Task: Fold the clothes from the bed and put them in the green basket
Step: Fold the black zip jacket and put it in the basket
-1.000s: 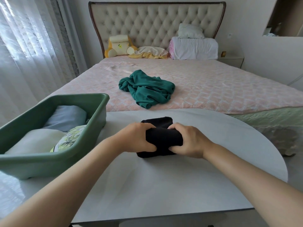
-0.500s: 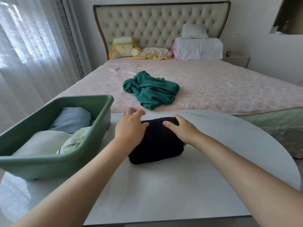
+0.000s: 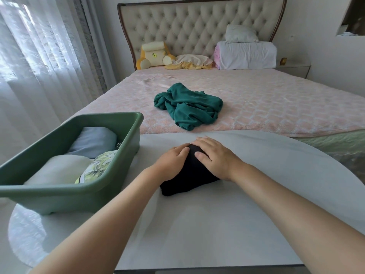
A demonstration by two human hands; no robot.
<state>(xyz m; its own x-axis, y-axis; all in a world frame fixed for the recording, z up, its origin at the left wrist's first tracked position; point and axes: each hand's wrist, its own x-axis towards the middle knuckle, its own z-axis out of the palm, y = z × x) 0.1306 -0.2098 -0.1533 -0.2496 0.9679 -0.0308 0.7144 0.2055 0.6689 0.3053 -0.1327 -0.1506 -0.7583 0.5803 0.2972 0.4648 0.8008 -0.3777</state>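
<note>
Black cloth, a folded garment (image 3: 189, 176), lies as a compact bundle on the white table (image 3: 217, 224), directly under both palms. The left hand (image 3: 170, 165) rests flat on its left side, with the left fingers (image 3: 182, 150) straight and close together, pointing away from the person. The right hand (image 3: 214, 158) covers its right side. The right fingers (image 3: 204, 142) are slightly spread and reach to the bundle's far edge, and the thumb is laid on top of the cloth. Neither hand pinches or curls round the fabric; both press it down.

The task looks well advanced. The green basket (image 3: 59, 198), just to the left of the left fingers, already holds three folded pieces: a pale blue one (image 3: 94, 141), a cream one (image 3: 57, 169) and a leaf-printed one (image 3: 98, 167). The black bundle seems folded and ready (perhaps needing only a last smoothing), but it is not yet in the basket.

Beyond the fingertips of both hands, well apart from them, a teal garment (image 3: 187, 105) lies crumpled on the bed (image 3: 276, 107). It appears to be the only piece left to fetch, fold and put away.
</note>
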